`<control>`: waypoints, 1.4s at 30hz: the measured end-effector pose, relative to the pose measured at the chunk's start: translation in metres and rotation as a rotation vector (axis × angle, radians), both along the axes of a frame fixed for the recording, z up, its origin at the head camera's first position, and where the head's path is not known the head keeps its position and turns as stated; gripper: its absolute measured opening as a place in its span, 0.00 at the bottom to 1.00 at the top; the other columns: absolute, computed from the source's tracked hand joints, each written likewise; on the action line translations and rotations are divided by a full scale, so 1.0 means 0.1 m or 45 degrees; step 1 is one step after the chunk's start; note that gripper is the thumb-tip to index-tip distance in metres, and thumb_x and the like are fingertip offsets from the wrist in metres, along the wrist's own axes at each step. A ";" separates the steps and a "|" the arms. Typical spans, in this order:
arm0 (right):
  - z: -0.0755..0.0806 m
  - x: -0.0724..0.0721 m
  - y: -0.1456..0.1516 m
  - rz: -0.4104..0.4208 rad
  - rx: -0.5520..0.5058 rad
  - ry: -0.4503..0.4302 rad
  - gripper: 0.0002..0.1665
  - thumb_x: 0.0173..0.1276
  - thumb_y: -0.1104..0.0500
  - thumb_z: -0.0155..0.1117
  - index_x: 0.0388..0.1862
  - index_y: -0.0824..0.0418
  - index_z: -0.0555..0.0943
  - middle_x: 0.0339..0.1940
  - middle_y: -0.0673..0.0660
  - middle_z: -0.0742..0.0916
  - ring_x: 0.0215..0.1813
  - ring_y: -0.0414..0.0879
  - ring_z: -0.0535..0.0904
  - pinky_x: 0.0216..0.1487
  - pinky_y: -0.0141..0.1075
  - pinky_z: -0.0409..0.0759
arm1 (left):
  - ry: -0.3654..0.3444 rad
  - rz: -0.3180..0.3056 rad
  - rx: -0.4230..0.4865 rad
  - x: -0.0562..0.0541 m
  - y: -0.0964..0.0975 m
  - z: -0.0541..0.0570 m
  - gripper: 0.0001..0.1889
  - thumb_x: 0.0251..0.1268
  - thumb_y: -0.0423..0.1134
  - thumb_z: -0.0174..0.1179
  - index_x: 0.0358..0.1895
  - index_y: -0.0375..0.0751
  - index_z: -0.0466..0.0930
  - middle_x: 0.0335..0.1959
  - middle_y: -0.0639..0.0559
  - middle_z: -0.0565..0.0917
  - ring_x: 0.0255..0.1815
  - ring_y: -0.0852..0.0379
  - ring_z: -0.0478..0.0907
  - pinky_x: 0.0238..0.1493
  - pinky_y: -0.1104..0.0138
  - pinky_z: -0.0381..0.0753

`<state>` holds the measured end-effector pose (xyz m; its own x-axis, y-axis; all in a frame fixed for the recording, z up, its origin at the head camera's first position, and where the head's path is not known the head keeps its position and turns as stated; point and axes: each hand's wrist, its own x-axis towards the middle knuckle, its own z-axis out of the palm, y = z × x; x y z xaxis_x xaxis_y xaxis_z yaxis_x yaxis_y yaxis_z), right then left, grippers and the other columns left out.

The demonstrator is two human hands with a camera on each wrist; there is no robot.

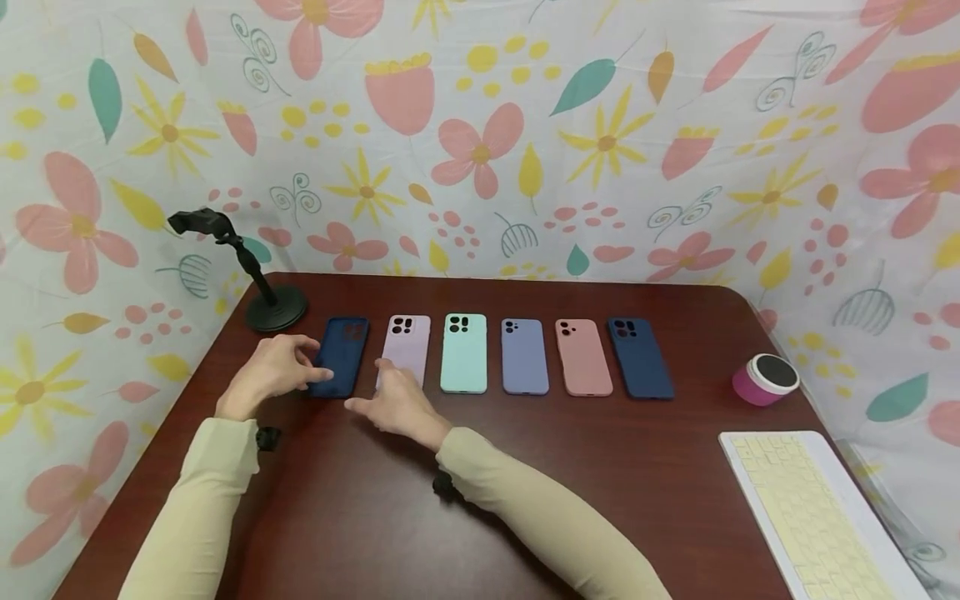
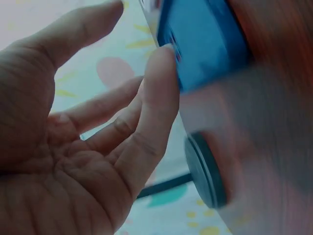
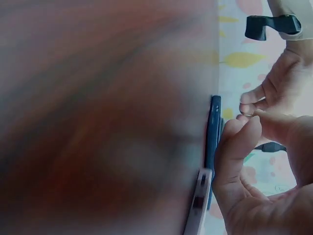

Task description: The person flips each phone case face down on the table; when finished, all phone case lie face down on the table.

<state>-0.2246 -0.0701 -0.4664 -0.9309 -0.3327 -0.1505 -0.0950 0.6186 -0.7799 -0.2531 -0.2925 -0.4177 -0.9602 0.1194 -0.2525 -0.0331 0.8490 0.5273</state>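
At the left end of a row lies a dark blue phone case (image 1: 341, 358), its camera cutout at the upper right. My left hand (image 1: 272, 371) is at its left side, thumb tip overlapping the case's lower left in the head view. In the left wrist view, the loosely bent fingers (image 2: 159, 93) reach the blue case's corner without curling round it. My right hand (image 1: 401, 404) hovers at the lower left of a lavender phone case (image 1: 408, 337), one fingertip overlapping its edge. The right wrist view shows that hand's fingers (image 3: 234, 152) bent beside the stacked-looking case edges.
To the right continue mint (image 1: 464, 358), periwinkle (image 1: 524, 358), pink (image 1: 583, 358) and navy (image 1: 641, 358) phone cases. A black stand (image 1: 276, 308) is at the back left. A pink jar (image 1: 763, 382) and white keyboard (image 1: 810, 508) sit at the right of the brown table (image 1: 420, 517).
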 end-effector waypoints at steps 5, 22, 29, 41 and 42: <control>-0.17 -0.15 -0.28 0.032 0.099 0.002 0.56 0.70 0.43 0.80 0.85 0.67 0.64 0.13 0.51 0.84 0.19 0.41 0.84 0.32 0.27 0.79 | -0.079 -0.029 0.008 -0.03 -0.19 -0.04 0.43 0.68 0.47 0.77 0.77 0.24 0.69 0.42 0.39 0.89 0.35 0.54 0.90 0.40 0.61 0.86; -0.29 -0.34 -0.65 -0.034 0.291 -0.083 0.64 0.67 0.43 0.83 0.85 0.73 0.58 0.16 0.53 0.86 0.17 0.40 0.82 0.29 0.26 0.79 | -0.120 -0.083 -0.022 -0.13 -0.23 -0.20 0.50 0.58 0.47 0.83 0.79 0.27 0.67 0.37 0.44 0.85 0.36 0.53 0.80 0.41 0.64 0.79; -0.16 -0.29 -0.61 -0.060 0.270 -0.130 0.49 0.74 0.52 0.77 0.82 0.71 0.63 0.13 0.52 0.84 0.09 0.38 0.80 0.22 0.25 0.79 | -0.121 -0.117 -0.055 -0.16 -0.22 -0.21 0.52 0.55 0.45 0.85 0.79 0.26 0.66 0.37 0.45 0.84 0.37 0.52 0.79 0.41 0.63 0.78; -0.24 -0.35 -0.65 -0.039 0.266 -0.198 0.55 0.80 0.56 0.70 0.91 0.69 0.48 0.13 0.52 0.86 0.11 0.40 0.82 0.25 0.28 0.81 | -0.114 -0.068 0.000 -0.13 -0.16 -0.23 0.43 0.69 0.54 0.76 0.75 0.26 0.70 0.40 0.41 0.87 0.32 0.55 0.86 0.42 0.61 0.85; -0.26 -0.35 -0.66 -0.027 0.270 -0.195 0.55 0.80 0.56 0.69 0.91 0.69 0.47 0.12 0.51 0.86 0.11 0.41 0.82 0.25 0.28 0.81 | -0.107 -0.057 0.002 -0.12 -0.16 -0.23 0.42 0.71 0.56 0.74 0.74 0.26 0.71 0.41 0.40 0.88 0.31 0.55 0.87 0.42 0.60 0.86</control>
<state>-0.2600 -0.1356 -0.4919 -0.8983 -0.2593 -0.3548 0.0290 0.7706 -0.6366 -0.2652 -0.3084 -0.4409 -0.9293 0.1620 -0.3318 -0.0394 0.8499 0.5255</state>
